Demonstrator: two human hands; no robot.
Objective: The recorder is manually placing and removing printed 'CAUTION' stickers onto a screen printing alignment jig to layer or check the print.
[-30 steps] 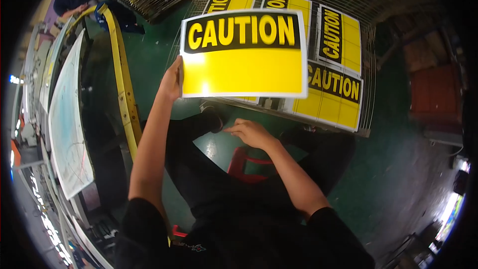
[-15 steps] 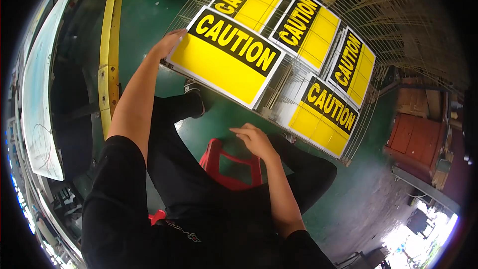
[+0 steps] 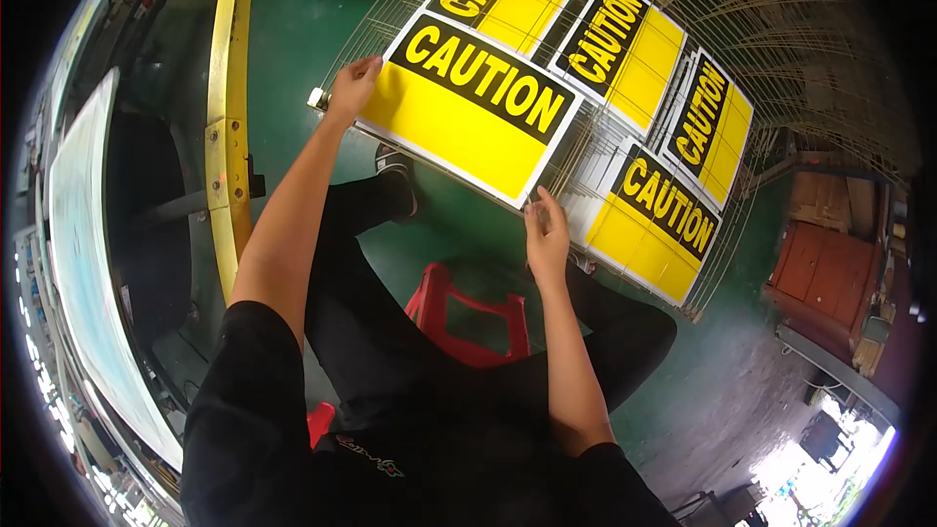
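A yellow sign sheet [image 3: 468, 127] with a black lettered band and white border lies on a wire rack [image 3: 366, 49], its near edge toward me. My left hand [image 3: 354, 91] pinches the sheet's left edge near its upper corner. At its lower right corner is my right hand [image 3: 549, 234], thumb and forefinger raised and slightly apart; I cannot see it gripping the sheet. Similar signs lie around it under thin wires: one at the far left [image 3: 532, 5], one in the middle [image 3: 625, 59], one at the right [image 3: 708, 132] and one near right [image 3: 649, 229].
More wire racks [image 3: 771, 20] fan upward at the far right. A red plastic stool [image 3: 468, 327] stands on the green floor between my legs. To the left are a yellow metal post [image 3: 226, 127] and a pale panel [image 3: 88, 205]. A reddish-brown cabinet [image 3: 815, 268] stands at right.
My right hand has risen from above the stool to the sign's lower right corner. My left hand stays at the left edge. The whole view has shifted slightly.
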